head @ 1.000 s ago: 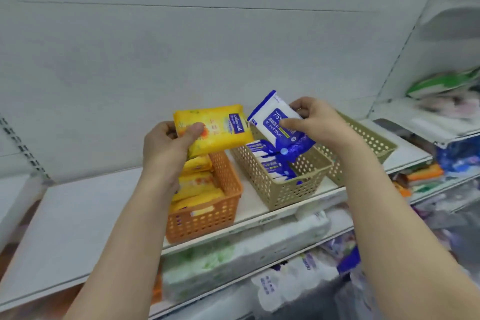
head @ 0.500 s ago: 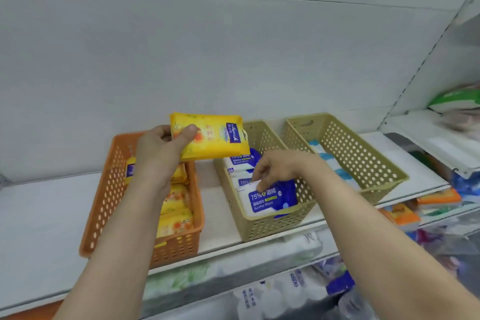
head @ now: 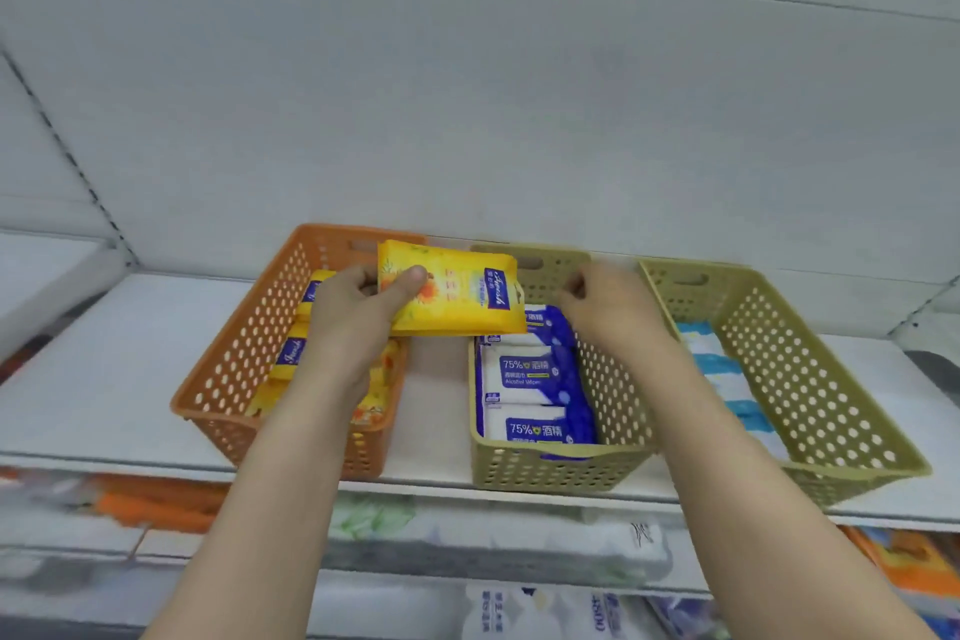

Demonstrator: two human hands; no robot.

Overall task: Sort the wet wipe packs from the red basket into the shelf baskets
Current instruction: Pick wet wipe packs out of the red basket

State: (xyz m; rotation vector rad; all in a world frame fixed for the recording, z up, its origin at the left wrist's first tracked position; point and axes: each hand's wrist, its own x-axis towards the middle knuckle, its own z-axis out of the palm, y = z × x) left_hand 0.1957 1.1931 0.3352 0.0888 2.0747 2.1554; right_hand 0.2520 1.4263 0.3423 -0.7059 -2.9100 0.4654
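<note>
Left hand [head: 353,322] fingers [head: 410,278] pinch the yellow wipe pack [head: 457,294] at its left short edge, thumb on top, pack held above the gap between orange basket [head: 234,379] and middle tan basket [head: 561,468]. Right hand [head: 608,312] blurred, loosely curled, seems to hold nothing, but can't tell for sure. Pack looks light, soft, slick film: likely sags from an edge pinch, so grip across the width. Matching yellow packs sit in the orange basket; blue alcohol packs [head: 524,374] in the tan one.

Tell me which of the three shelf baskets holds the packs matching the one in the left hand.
The orange basket, leftmost on the shelf: its yellow packs match the yellow pack held by the left hand. Both olive baskets hold blue-and-white packs.
</note>
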